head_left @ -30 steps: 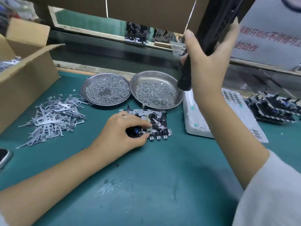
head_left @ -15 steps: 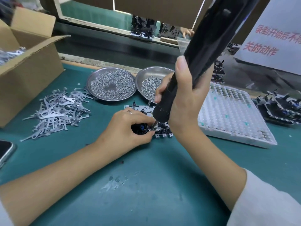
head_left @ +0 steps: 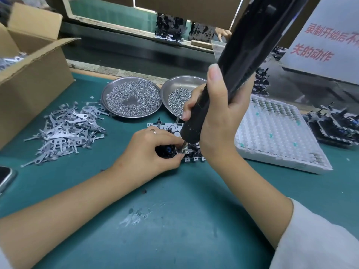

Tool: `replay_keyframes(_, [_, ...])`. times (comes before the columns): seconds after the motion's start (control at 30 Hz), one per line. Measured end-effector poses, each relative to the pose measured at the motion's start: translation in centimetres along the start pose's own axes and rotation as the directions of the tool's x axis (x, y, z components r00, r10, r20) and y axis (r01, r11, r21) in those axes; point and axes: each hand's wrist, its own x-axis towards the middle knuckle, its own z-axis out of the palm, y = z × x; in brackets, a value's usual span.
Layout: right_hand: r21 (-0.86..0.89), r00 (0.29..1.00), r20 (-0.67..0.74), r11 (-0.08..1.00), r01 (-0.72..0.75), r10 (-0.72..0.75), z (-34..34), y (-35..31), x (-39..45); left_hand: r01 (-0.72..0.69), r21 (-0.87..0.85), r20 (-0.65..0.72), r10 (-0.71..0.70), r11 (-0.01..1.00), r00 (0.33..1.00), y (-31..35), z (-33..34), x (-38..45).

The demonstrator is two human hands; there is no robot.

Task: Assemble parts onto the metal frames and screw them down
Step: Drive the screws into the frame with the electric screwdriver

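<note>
A metal frame (head_left: 165, 126) with black parts on it lies on the green mat, just in front of the two screw dishes. My left hand (head_left: 149, 150) rests on its left side and pinches a small metal part at the front edge. My right hand (head_left: 215, 121) grips a black electric screwdriver (head_left: 239, 63), tilted up to the right. The bit touches the frame right beside my left fingertips. Both hands hide much of the frame.
Two steel dishes of screws (head_left: 132, 97) (head_left: 179, 94) stand behind the frame. Loose metal levers (head_left: 66, 131) are heaped at left beside a cardboard box (head_left: 33, 80). A white tray (head_left: 279, 134) and finished assemblies (head_left: 336, 125) lie at right. A phone (head_left: 5, 177) sits at the left edge.
My right hand has brought the screwdriver down from above the dishes onto the frame next to my left fingers. My left hand has stayed on the frame.
</note>
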Motion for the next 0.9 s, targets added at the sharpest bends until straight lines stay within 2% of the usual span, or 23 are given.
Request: replay_keyframes(0.9, [0.013, 1.000, 0.024, 1.000, -0.005, 0.004, -0.18, 0.32, -0.13, 0.004, -0.005, -0.008, -0.004, 1.000, 1.000, -0.11, -0.06, -0.01])
